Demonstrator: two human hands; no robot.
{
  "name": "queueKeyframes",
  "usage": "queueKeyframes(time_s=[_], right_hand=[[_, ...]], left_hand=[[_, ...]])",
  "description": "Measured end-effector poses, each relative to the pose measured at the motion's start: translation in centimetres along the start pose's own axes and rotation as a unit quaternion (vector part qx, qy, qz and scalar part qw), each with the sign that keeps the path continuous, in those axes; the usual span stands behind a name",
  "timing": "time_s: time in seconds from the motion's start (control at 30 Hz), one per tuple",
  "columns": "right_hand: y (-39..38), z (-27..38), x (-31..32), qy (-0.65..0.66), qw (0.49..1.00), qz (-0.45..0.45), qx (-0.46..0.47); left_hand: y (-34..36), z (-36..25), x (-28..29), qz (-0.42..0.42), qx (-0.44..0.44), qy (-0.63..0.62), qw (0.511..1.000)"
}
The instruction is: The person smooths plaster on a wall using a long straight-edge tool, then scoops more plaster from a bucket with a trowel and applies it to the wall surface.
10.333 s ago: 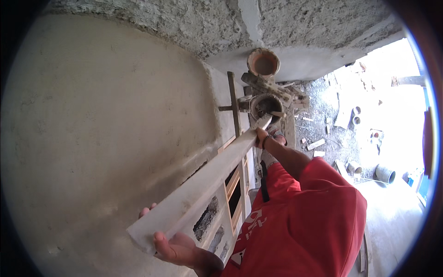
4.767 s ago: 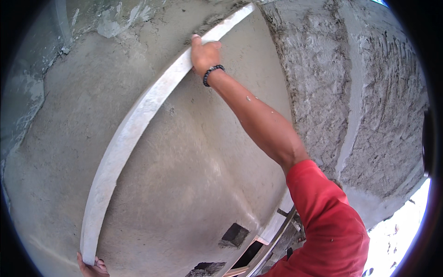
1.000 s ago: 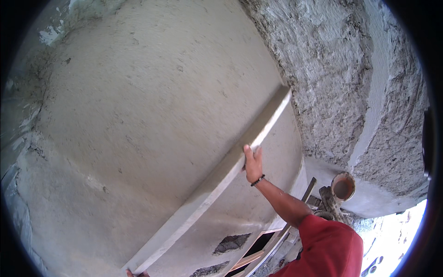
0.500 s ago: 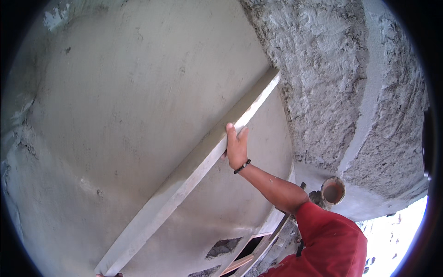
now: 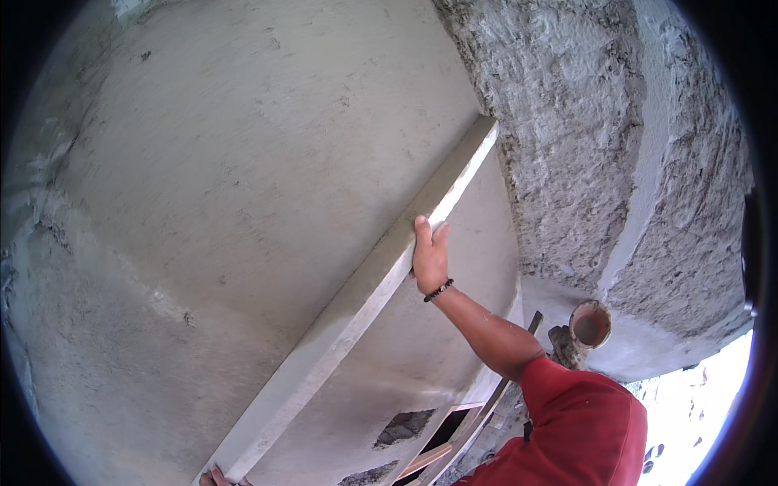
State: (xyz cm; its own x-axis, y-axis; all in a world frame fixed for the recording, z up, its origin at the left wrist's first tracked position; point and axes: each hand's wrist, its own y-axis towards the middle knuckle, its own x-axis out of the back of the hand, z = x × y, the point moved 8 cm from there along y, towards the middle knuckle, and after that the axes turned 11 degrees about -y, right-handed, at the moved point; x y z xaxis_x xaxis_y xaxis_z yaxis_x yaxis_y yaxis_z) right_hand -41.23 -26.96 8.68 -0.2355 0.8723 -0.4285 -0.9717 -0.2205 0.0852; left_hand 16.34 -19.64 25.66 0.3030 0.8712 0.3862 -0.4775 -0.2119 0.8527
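Diagonally, my right hand [image 5: 429, 257] fingers [image 5: 422, 235] clamp the long straightedge [image 5: 365, 292] against the plastered wall [image 5: 243, 162]; it runs up-right beyond them, down-left to my left hand [image 5: 217, 478], grip unclear.

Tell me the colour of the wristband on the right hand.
Black beaded wristband, head view.

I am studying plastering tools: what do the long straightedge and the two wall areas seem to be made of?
Straightedge: probably metal, possibly wood; pale grey, mortar-coated, sharp straight edges. Smooth wall: cement plaster, likely fresh; even grey with faint drag marks. Rough wall: coarse unlevelled mortar, lumpy and pitted.
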Motion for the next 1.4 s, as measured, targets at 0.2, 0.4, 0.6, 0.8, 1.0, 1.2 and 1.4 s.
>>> queueKeyframes(time_s=[0.2,0.4,0.6,0.8,1.0,1.2,1.4], right_hand=[[-0.4,4.6,-1.3,-0.052,0.997,0.055,-0.03],[-0.7,4.2,-1.0,-0.004,0.997,0.064,-0.043],[-5.8,3.1,-0.1,-0.009,0.991,0.116,-0.066],[-1.0,5.1,-2.3,0.011,0.98,-0.004,0.198],[1.3,16.0,-6.4,-0.013,0.986,0.161,0.047],[1.5,17.8,-6.6,0.038,0.974,0.218,0.048],[-3.0,11.8,-4.3,0.02,0.979,0.204,0.007]], left_hand=[[2.3,-0.3,1.3,-0.026,-0.004,0.024,0.999],[-0.5,1.8,-0.4,-0.006,0.032,0.014,0.999],[-4.3,2.7,0.3,0.023,0.004,0.024,0.999],[-0.6,2.7,0.7,0.005,-0.002,0.047,0.999],[4.8,1.0,2.0,-0.043,-0.029,0.093,0.994],[4.8,2.0,1.7,0.019,0.006,0.081,0.997],[-1.1,4.6,0.9,0.058,0.039,0.052,0.996]])
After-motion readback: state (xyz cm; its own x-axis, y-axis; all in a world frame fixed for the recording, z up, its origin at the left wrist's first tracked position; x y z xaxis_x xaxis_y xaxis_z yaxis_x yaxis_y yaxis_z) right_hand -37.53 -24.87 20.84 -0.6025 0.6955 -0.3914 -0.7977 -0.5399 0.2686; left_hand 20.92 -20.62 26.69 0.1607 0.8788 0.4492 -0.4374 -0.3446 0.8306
